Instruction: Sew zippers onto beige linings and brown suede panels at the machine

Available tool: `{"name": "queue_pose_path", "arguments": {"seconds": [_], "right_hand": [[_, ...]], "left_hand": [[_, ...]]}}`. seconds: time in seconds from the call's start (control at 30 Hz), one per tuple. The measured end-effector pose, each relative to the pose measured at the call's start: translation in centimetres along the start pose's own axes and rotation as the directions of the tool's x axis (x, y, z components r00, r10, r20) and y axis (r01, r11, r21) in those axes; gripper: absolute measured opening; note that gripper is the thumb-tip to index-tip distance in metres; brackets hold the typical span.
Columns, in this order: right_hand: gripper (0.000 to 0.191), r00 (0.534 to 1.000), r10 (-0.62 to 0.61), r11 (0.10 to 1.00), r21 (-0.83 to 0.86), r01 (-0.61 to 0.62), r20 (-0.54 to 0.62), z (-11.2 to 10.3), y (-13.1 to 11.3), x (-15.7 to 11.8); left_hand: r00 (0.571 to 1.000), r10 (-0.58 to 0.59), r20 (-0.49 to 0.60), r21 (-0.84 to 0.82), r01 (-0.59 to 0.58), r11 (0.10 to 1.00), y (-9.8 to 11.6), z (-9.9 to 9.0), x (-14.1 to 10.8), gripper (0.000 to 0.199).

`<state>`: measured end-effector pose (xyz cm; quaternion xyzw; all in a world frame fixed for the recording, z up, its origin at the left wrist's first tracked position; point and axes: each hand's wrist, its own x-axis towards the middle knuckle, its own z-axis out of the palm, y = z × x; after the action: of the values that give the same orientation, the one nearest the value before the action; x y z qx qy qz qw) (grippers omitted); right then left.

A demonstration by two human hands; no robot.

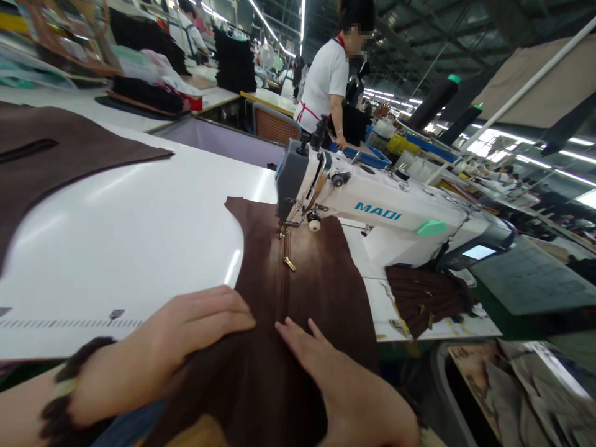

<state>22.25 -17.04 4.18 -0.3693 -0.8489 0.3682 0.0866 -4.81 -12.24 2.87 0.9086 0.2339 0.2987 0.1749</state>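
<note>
A dark brown fabric piece (326, 273) lies under the needle area of a white sewing machine (372, 202) and hangs over the table's front edge. A zipper with a gold pull (289, 264) runs along its middle, in front of the presser foot (282, 232). My left hand (205, 320) rests on the fabric's left edge, fingers together and bent, the thumb side hidden. To the right of the zipper line, my right hand (321, 366) lies flat on the fabric with its fingers apart.
Another brown piece (84, 149) with a slit lies at the left on the white table (139, 236). Several zippers on brown tape (426, 295) are bunched right of the machine. A person in a white shirt (326, 74) stands behind it. Fabric pieces (526, 385) fill the lower right.
</note>
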Motion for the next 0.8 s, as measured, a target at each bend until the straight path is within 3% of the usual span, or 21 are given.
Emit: {"name": "queue_pose_path", "arguments": {"seconds": [0.07,0.13,0.23,0.33,0.4,0.53,0.7,0.8], "right_hand": [[0.099,0.992,0.030,0.995,-0.094,-0.042,-0.126,1.8,-0.7,-0.3],[0.072,0.942,0.087,0.979,-0.148,-0.141,-0.324,3.2,-0.4,-0.2],[0.047,0.836,0.264,0.963,0.081,-0.258,-0.481,4.0,1.1,-0.6],[0.058,0.754,0.520,0.830,0.444,-0.337,-0.400,3.5,2.3,-1.8],[0.064,0.730,0.599,0.747,0.558,-0.362,-0.329,3.0,2.5,-2.4],[0.070,0.724,0.642,0.688,0.607,-0.398,-0.252,2.4,2.0,-2.5],[0.076,0.699,0.682,0.655,0.606,-0.452,-0.216,2.0,1.8,-2.4],[0.069,0.742,0.637,0.712,0.529,-0.462,-0.210,1.0,1.4,-2.4]], "left_hand": [[0.995,0.023,-0.102,-0.092,-0.032,0.995,1.2,-0.4,3.9,0.025],[0.994,0.060,-0.096,-0.077,-0.068,0.995,2.2,-0.7,7.1,0.025],[0.980,0.067,-0.189,-0.005,-0.070,0.998,2.6,-0.8,8.7,0.027],[0.942,0.044,-0.332,0.142,0.004,0.990,1.3,-0.3,6.8,0.027],[0.951,0.063,-0.301,0.234,0.010,0.972,0.4,0.7,4.6,0.022],[0.986,0.130,-0.108,0.373,-0.081,0.924,0.1,3.4,1.9,0.022],[0.975,0.175,-0.135,0.476,-0.091,0.875,1.1,4.5,2.3,0.039],[0.969,0.172,-0.175,0.421,-0.084,0.903,1.0,4.8,2.6,0.041]]}}
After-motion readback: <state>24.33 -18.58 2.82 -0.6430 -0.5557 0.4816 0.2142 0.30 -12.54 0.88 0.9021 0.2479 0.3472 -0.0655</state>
